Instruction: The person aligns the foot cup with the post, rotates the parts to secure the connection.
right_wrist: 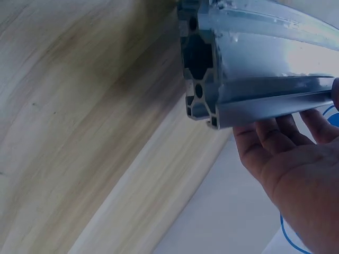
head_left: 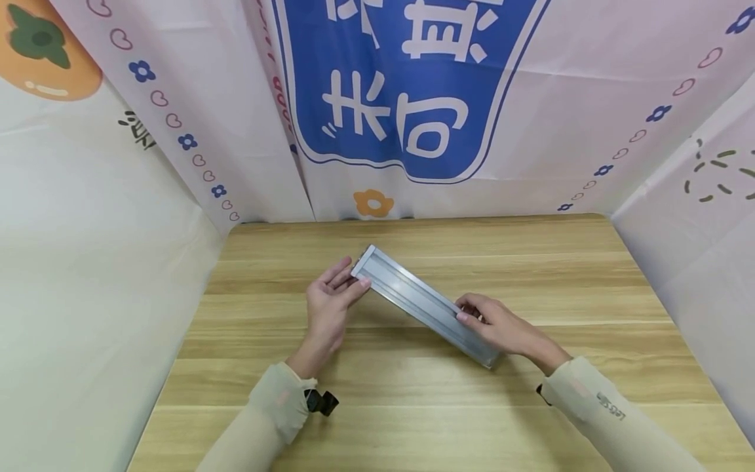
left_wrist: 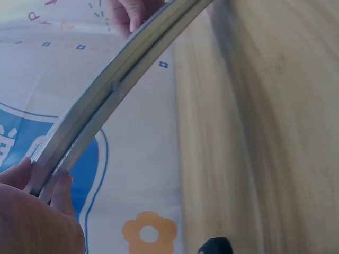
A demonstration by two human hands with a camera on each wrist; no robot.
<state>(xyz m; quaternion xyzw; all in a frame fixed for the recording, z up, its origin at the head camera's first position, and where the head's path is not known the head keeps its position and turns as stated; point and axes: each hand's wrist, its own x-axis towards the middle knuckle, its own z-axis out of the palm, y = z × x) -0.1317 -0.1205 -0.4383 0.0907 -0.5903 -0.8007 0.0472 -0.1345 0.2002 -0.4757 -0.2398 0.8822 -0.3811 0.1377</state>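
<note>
A silver aluminium extrusion profile (head_left: 413, 296) with long slots along its faces slants across the middle of the head view, raised above the table. At its upper left end my left hand (head_left: 327, 311) pinches it between thumb and fingers. My right hand (head_left: 501, 328) holds the long edge near the lower right end, thumb on the upper face. Seen from the left wrist, the profile (left_wrist: 114, 87) runs away from the left hand (left_wrist: 42, 227) along its grooved narrow side. The right wrist view shows its hollow cut end (right_wrist: 198, 63) beyond the right hand's fingertips (right_wrist: 246, 140).
Beneath both hands lies a wood-grain table (head_left: 377, 419). A printed white cloth (head_left: 566, 131) with a blue sign pattern hangs behind the table's back edge, and cloth also walls both sides. A small black device (head_left: 327, 401) sticks out from the left wrist.
</note>
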